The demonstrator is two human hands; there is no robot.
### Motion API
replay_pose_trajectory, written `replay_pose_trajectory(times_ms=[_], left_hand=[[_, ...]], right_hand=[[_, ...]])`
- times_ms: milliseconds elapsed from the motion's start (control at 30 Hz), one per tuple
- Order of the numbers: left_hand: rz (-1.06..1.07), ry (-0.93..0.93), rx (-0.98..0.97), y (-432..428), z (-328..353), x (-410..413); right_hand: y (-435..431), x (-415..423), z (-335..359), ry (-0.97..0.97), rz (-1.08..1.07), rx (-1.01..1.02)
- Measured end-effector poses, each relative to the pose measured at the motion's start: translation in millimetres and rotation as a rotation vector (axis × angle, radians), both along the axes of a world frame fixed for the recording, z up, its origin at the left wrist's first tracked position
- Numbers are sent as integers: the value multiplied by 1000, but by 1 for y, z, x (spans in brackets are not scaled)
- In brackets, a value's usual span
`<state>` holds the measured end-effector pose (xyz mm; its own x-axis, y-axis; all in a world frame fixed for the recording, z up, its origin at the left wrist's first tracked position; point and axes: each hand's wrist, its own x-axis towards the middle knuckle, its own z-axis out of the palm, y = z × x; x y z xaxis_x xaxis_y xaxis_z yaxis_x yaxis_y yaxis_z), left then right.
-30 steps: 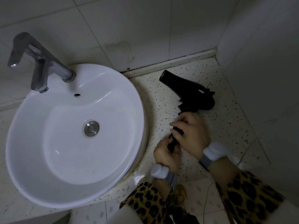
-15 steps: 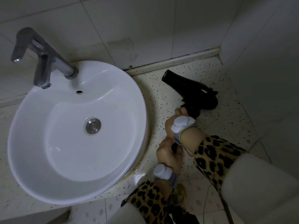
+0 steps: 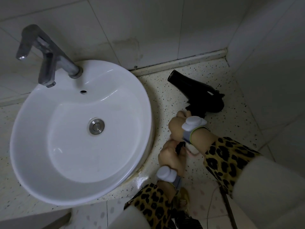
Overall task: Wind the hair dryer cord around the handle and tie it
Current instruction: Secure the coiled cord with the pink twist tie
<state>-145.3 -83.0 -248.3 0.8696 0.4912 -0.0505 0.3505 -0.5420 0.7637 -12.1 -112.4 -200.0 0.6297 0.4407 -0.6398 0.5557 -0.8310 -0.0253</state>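
My dryer lies on its side on the speckled worktop, right of the basin, nozzle toward the back wall. My right hand, wrist turned up, has its fingers clenched round the handle just below the body, hiding most of it. My left hand, nearer me and beside the basin's rim, grasps a black length, probably the cord; the dim light leaves that unsure.

One head-worn wide-angle view, facing steeply down over the counter, sink filling the left, wall across the top, left hand and right hand close below, lower right
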Motion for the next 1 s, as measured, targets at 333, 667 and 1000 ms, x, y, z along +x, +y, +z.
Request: replay_pose_trajectory(times_ms=[333, 667, 1000], left_hand=[[-54, -159, 45, 6, 6, -6], [4, -6, -232, 5, 1, -6], [60, 80, -402, 7, -2, -5]], right_hand=[[-18, -19, -17, -61, -320, 732], [-31, -24, -3, -40, -790, 1119], [-83, -59, -7, -176, -892, 1090]])
